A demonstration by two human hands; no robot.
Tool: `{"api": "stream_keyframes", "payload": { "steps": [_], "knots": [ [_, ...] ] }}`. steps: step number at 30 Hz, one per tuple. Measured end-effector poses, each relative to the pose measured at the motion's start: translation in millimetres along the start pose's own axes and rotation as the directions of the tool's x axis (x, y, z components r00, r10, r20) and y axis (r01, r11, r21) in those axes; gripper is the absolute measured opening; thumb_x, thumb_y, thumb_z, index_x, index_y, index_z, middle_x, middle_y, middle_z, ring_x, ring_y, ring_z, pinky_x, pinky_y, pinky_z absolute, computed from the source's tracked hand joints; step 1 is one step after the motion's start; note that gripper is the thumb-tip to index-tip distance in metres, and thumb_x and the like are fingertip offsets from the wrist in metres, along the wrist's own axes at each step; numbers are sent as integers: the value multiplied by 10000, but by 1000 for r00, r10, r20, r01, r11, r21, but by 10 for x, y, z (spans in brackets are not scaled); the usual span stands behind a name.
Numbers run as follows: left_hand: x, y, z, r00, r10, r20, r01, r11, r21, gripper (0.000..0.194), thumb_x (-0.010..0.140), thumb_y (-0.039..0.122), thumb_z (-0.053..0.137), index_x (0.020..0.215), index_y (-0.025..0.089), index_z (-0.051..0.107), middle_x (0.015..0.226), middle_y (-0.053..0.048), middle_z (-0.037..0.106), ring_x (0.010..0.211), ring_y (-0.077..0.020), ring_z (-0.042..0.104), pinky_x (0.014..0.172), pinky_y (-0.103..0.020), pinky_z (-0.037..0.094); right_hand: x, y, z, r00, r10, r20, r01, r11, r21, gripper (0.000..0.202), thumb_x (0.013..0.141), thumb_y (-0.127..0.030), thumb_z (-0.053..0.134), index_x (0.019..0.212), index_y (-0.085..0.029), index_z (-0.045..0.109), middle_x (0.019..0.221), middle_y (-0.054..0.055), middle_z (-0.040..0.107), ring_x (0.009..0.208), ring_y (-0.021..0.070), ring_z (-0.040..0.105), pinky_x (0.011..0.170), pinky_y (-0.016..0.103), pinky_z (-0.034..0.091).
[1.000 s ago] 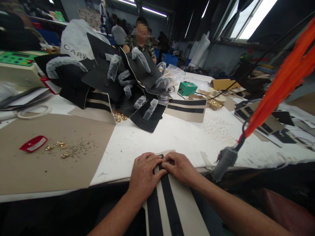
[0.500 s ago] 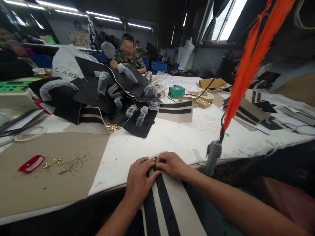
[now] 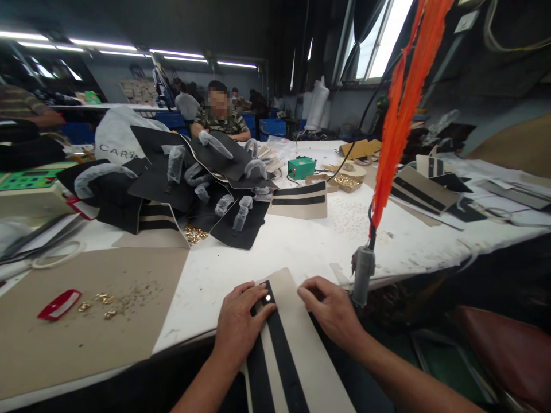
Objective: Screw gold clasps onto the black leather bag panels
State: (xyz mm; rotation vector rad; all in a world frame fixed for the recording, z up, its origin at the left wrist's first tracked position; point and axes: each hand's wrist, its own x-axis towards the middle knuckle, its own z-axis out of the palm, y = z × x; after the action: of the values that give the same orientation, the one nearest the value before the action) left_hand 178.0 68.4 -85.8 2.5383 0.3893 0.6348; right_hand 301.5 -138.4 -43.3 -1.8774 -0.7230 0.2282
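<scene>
My left hand (image 3: 241, 321) holds a beige bag panel (image 3: 297, 332) at the table edge, thumb and fingers on either side of a black strip (image 3: 282, 350). A small bright round spot (image 3: 268, 297) shows on the strip's upper end, between thumb and index finger. Two dark strips run down the panel, whose near part reaches past the table edge. My right hand (image 3: 331, 310) hovers right of the panel, fingers loosely curled and apart, nothing visible in it. Beside it hangs a grey cylindrical tool (image 3: 364, 272) on a cord with an orange cloth strip (image 3: 400, 109).
Black panels with plastic-wrapped handles (image 3: 185, 183) are piled at back left, near gold hardware (image 3: 196, 234). A red tray (image 3: 59, 304) and gold pieces (image 3: 103, 298) lie on a board at left. A green box (image 3: 301, 167) stands further back. A co-worker (image 3: 219, 115) sits across the table.
My right hand has left the strip and moved right, uncovering the bright spot. My left hand keeps its place on the panel. The whole view has turned slightly.
</scene>
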Motion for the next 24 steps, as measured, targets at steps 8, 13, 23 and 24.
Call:
{"api": "stream_keyframes", "payload": {
  "steps": [8, 13, 23, 24],
  "knots": [
    [41, -41, -14, 997, 78, 16, -79, 996, 39, 278, 840, 350, 853, 1104, 281, 801, 1190, -11, 808, 1191, -320, 676, 1017, -545, 545, -217, 716, -808, 769, 233, -596, -333, 941, -62, 828, 691, -677, 803, 1294, -142, 617, 1109, 129, 713, 936, 298, 696, 854, 407, 546],
    [50, 5, -65, 998, 58, 35, -59, 998, 17, 238, 832, 350, 863, 1052, 275, 810, 1190, 1, 809, 1183, -313, 673, 1006, -539, 535, 90, 638, -789, 841, 340, -421, -455, 865, -210, 616, 712, -741, 712, 905, -157, 751, 870, 134, 748, 955, 388, 695, 909, 491, 501],
    [46, 16, -66, 999, -21, 42, 23, 998, -55, 286, 780, 351, 911, 1037, 281, 804, 1183, 12, 808, 1173, -312, 651, 987, -536, 492, 402, -360, 139, 998, 50, -50, -7, 774, 633, 335, 841, -437, 851, 959, -219, 625, 583, -51, 575, 518, 145, 556, 534, 269, 467],
    [43, 14, -62, 999, -24, 42, 27, 998, -59, 290, 773, 349, 917, 1033, 284, 804, 1175, 13, 810, 1168, -314, 652, 983, -536, 491, 454, -428, 283, 999, 13, -32, 12, 751, 660, 326, 845, -429, 852, 903, -213, 614, 575, -52, 562, 499, 136, 543, 517, 263, 459]
  ]
}}
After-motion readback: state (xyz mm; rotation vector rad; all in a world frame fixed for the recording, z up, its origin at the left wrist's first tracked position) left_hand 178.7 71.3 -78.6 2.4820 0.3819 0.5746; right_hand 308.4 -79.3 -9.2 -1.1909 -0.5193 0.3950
